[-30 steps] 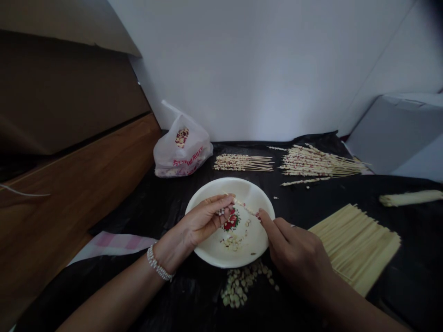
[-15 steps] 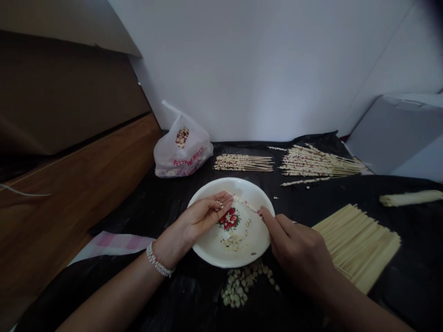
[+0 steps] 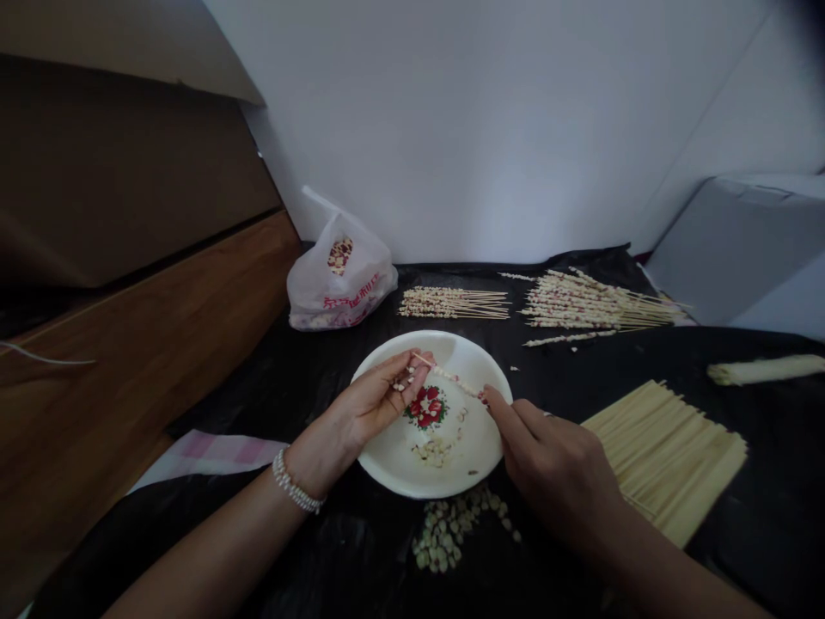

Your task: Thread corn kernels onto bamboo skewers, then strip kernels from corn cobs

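Note:
Over a white bowl (image 3: 387, 468) with a red flower print, my right hand (image 3: 547, 460) grips a thin skewer (image 3: 456, 379) strung with small pale and reddish pieces. The skewer slants up to the left, and its bare tip is at the fingers of my left hand (image 3: 380, 395). That hand is palm up with curled fingers, and several small pale pieces lie in it. Loose pale pieces (image 3: 431, 452) rest in the bottom of the bowl.
Behind the bowl are a plastic bag (image 3: 341, 284) of pieces and two groups of strung skewers (image 3: 451, 303), (image 3: 580, 301). Bare sticks (image 3: 670, 456) lie at the right, near a pale bundle (image 3: 766, 370). More pieces (image 3: 444, 533) sit before the bowl on black sheeting (image 3: 361, 550).
The fingers of my left hand have curled up around the small pieces and drawn in at the skewer's tip. My right hand has hardly moved.

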{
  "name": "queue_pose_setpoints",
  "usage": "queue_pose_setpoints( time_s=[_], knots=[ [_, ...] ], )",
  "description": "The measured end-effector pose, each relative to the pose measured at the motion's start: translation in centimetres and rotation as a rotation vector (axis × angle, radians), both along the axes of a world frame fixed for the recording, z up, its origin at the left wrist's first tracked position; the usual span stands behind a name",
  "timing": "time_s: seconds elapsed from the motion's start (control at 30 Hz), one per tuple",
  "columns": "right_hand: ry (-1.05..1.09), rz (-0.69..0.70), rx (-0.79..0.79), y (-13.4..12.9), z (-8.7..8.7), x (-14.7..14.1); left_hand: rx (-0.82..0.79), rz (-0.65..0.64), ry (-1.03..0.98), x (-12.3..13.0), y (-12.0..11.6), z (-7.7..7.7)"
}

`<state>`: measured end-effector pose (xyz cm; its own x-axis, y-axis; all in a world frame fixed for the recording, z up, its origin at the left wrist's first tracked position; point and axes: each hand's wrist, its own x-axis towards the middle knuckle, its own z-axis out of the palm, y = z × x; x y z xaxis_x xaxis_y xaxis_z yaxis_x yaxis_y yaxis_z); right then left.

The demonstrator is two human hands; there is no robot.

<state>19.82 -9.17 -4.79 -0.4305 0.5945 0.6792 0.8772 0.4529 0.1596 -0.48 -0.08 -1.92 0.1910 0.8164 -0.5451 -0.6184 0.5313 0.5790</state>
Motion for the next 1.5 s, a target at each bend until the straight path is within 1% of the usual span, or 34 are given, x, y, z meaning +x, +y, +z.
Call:
queue_pose_setpoints(
  time_s=[0.1,0.33,0.53,0.7,0.77,0.87,1.1,1.33,1.5],
  knots=[
    [-0.001,0.0,-0.017,0.04,-0.06,0.03,0.003,-0.019,-0.03,-0.28,0.32,-0.11],
    [-0.007,0.001,-0.027,0.12,-0.17,0.02,-0.043,-0.088,-0.062,-0.23,0.31,0.34],
    [-0.02,-0.007,-0.023,0.05,-0.28,-0.01,0.007,-0.055,-0.013,-0.01,0.02,-0.06],
    [-0.032,-0.016,-0.023,0.04,-0.2,-0.03,0.07,-0.083,0.018,-0.24,0.03,-0.44],
    [-0.025,-0.012,-0.019,0.06,-0.13,-0.04,0.085,-0.063,0.028,-0.28,0.07,-0.46],
    [-0.022,-0.016,-0.017,0.06,-0.07,-0.03,0.076,-0.012,0.045,-0.2,0.07,-0.33],
    [-0.047,-0.03,-0.016,0.01,0.02,0.0,0.071,0.016,0.035,-0.19,0.08,-0.38],
    [-0.051,-0.026,-0.031,-0.05,0.3,-0.11,0.079,0.008,0.017,-0.27,0.17,-0.46],
    [-0.062,-0.032,-0.037,-0.11,0.17,-0.05,0.086,0.009,0.022,-0.22,0.16,-0.52]
  ],
)
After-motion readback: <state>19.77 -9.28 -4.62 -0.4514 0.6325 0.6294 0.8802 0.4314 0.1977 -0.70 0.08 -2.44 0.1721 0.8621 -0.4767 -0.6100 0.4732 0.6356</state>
